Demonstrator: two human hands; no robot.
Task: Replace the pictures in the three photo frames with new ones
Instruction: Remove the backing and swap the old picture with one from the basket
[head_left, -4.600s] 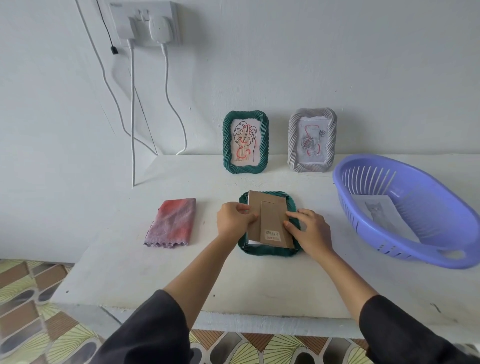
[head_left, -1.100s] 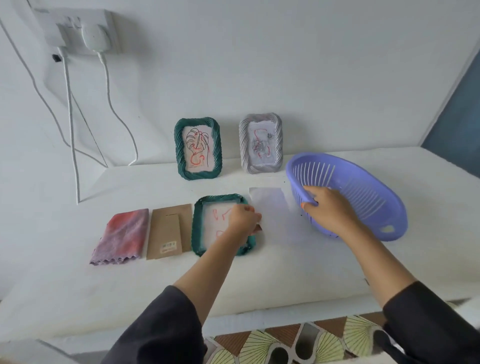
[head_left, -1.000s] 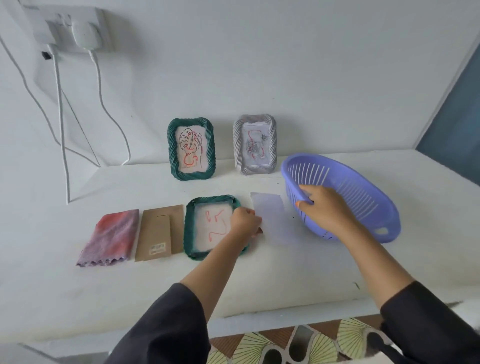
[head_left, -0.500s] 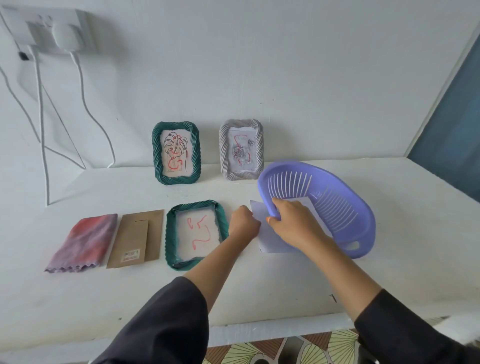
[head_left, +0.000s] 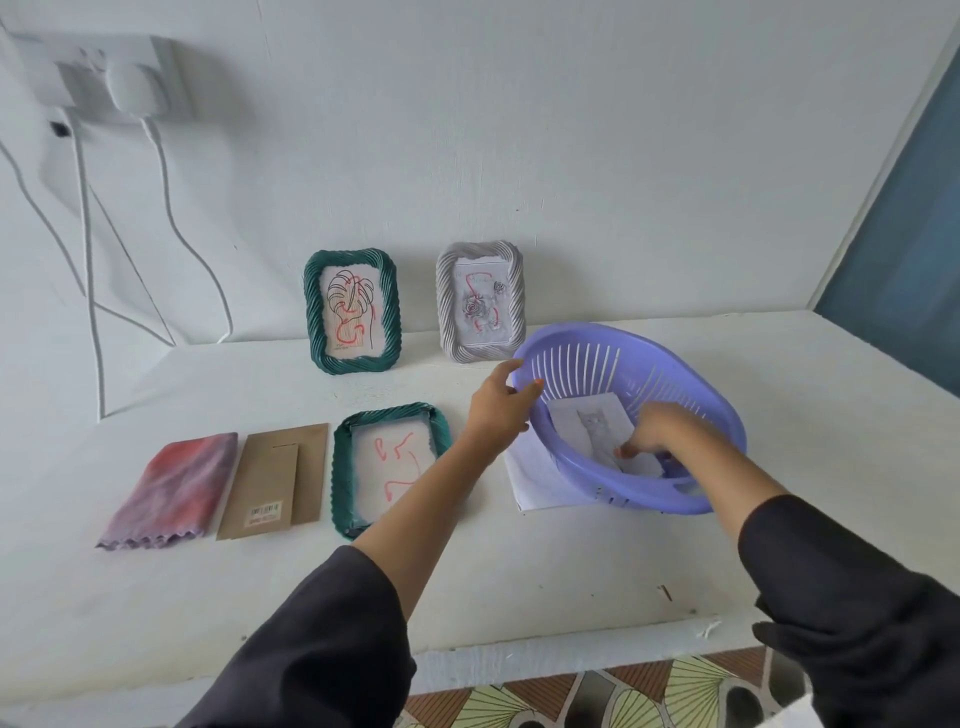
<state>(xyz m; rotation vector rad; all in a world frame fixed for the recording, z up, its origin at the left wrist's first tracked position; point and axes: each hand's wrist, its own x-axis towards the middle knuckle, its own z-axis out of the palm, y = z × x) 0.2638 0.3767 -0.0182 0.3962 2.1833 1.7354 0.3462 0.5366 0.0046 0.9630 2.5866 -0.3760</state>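
In the basket (head_left: 719, 400), at the right of the tabletop (head_left: 519, 577), the right hand (head_left: 652, 434) reaches down to a picture (head_left: 589, 421) lying on the bottom. Its fingertips curl at the picture's near edge, but I cannot tell whether the grip has closed on it or only touches it. The left hand (head_left: 496, 410) steadies the basket, its grip clamped on the near-left rim. A white sheet (head_left: 535, 480) lies partly under the basket.

Just left of it the open frame (head_left: 340, 467) lies flat with its back off and the old picture (head_left: 392, 460) still in it. The backing board (head_left: 275, 478) and a cloth (head_left: 171, 488) lie further left. A green frame (head_left: 314, 312) and a grey frame (head_left: 445, 306) stand against the wall, their pictures in place.

The step in hand looks to be fetching a new picture for the first frame. Next the right hand must pinch that thin sheet off the curved bottom and lift it clear, and the open frame must be emptied.
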